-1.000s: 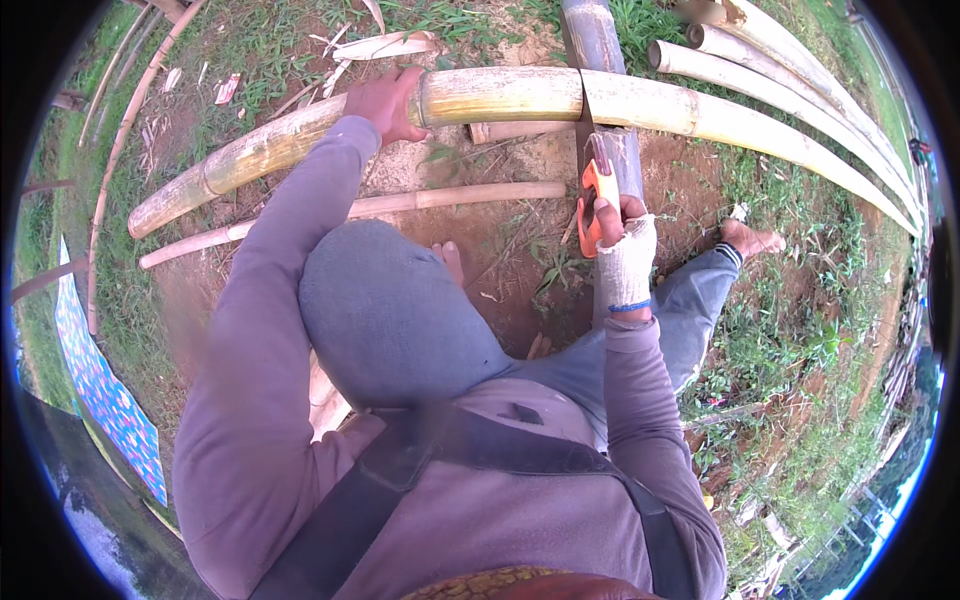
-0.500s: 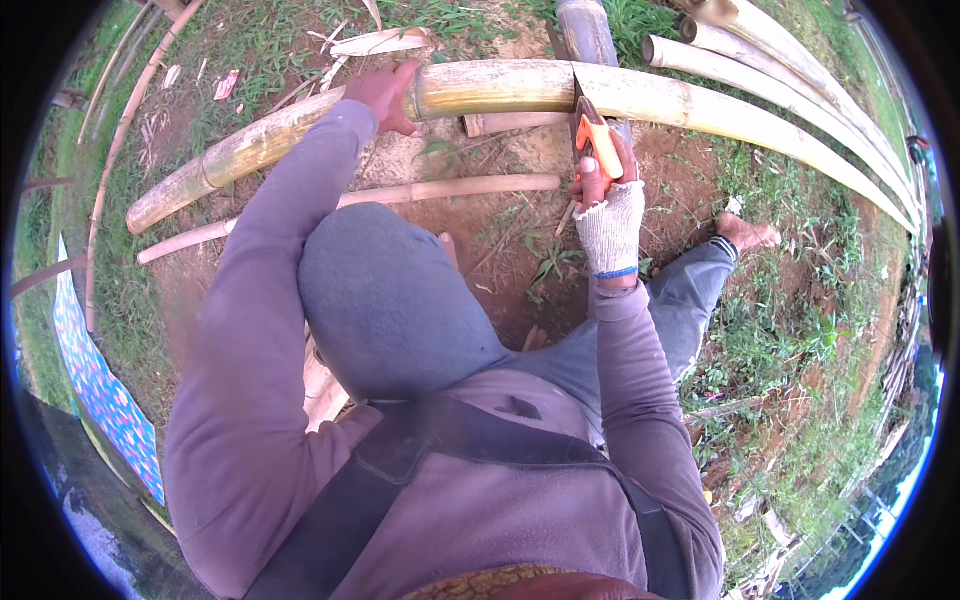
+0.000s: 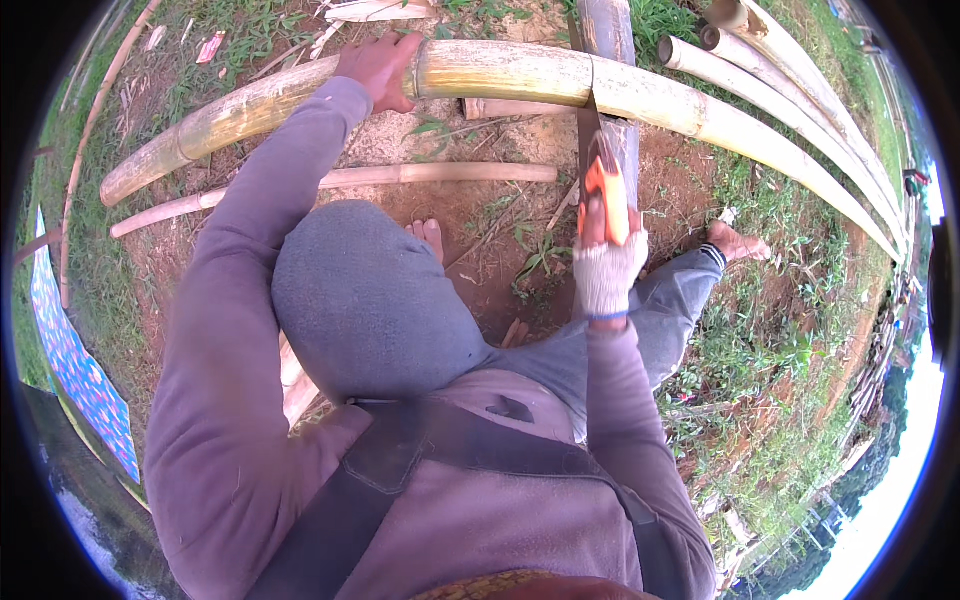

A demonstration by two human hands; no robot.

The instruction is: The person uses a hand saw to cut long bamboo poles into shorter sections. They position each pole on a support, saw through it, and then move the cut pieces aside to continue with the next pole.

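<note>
A thick yellowish bamboo pole lies crosswise in front of me, resting over a darker post. My bare left hand is wrapped over the pole just left of one of its joints. In my right hand, which wears a white fingerless knit glove, is the orange handle of a hand saw. The saw's dark blade meets the pole above the post, where a thin dark line crosses the bamboo. My left knee is bent up between my arms, and my right leg stretches out to the right.
A thinner bamboo pole lies on the dirt on my side of the thick one. Several cut poles are stacked at the far right. A blue patterned cloth is at the left. Grass and dry husk scraps lie around.
My right hand has drawn the saw back toward me, so more of the blade shows. My left hand stays on the pole. The whole view has shifted slightly.
</note>
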